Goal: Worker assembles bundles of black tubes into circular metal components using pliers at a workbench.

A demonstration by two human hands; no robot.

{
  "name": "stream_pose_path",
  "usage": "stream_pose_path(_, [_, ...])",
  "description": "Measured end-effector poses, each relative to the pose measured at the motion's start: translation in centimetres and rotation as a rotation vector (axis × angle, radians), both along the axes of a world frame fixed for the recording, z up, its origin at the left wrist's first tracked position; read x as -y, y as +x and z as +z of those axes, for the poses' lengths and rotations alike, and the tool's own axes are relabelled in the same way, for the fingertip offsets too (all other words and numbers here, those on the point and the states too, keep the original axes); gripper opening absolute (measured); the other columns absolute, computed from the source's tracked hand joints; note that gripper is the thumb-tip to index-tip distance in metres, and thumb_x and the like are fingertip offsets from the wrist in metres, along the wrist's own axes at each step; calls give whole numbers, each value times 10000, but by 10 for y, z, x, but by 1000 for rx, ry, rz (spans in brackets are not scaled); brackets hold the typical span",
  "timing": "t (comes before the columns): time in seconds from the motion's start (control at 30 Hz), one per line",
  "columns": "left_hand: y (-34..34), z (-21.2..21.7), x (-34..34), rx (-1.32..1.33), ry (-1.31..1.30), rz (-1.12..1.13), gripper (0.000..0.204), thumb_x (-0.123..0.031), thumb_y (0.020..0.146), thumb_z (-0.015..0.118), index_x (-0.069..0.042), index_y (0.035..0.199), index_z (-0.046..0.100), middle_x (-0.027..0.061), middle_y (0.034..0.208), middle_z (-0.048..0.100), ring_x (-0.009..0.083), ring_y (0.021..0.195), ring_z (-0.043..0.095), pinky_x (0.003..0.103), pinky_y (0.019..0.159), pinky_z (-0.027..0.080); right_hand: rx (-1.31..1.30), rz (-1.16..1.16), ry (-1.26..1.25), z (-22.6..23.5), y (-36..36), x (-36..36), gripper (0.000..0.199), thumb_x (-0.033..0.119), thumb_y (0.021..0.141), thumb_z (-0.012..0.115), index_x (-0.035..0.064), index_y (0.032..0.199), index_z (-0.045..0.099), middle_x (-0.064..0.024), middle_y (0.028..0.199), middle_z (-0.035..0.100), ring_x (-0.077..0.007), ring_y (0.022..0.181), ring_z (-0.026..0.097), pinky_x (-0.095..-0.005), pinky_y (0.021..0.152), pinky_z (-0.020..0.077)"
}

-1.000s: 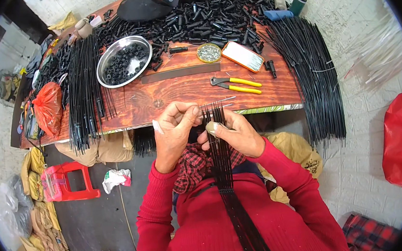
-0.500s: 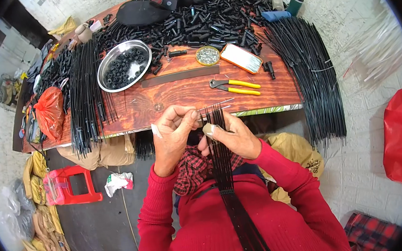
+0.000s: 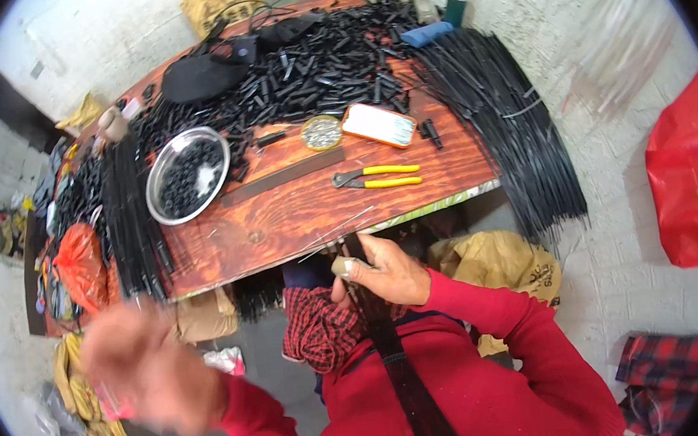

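My right hand (image 3: 396,271), with a tan wrap on the thumb, grips a row of thin black strands (image 3: 369,307) near the table's front edge. Below it the strands run together into a flat black band (image 3: 416,392) that lies down my front. Thin metal rods (image 3: 356,220) cross the upper end of the strands and stick out over the table edge. Far to the left, my left hand (image 3: 152,367) is raised away from the strands; motion smears its fingers. On the table lie cutting pliers (image 3: 390,169) with yellow handles.
A steel bowl (image 3: 161,212) of small black rings stands beside a flat dark bar (image 3: 282,176). Behind are a dish of small metal pieces (image 3: 321,133), a white orange-rimmed tray (image 3: 379,124) and heaped black tubes (image 3: 327,73). Long black rods (image 3: 526,134) overhang the table at right.
My left hand has left the strands and swung to the left and down. The right hand keeps its grip. The whole view has shifted and tilted somewhat.
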State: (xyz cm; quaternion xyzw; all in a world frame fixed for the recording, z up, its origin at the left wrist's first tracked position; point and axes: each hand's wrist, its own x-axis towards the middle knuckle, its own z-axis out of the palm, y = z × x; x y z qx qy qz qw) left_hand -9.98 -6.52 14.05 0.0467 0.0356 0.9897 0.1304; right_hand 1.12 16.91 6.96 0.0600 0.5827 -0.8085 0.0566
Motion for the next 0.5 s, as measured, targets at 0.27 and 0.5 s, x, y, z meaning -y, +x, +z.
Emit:
stream_pose_path(0.27, [7, -51, 7, 50, 42, -241, 223, -73, 900, 570, 5, 1103, 621, 94, 1027, 638, 193, 935, 621, 292, 858, 497, -10, 32, -33, 5, 0, 9, 283, 214, 1036, 505, -6, 1207, 456, -126, 844, 677, -181, 734, 685, -307, 671, 570])
stream_pose_path(0.5, [20, -99, 11, 61, 48, -394, 254, -110, 934, 532, -4, 1158, 589, 92, 1066, 624, 187, 962, 616, 288, 870, 498, -51, 11, -25, -1, 12, 12, 271, 215, 1043, 493, 7, 1209, 445, -135, 862, 669, -200, 729, 689, -323, 671, 574])
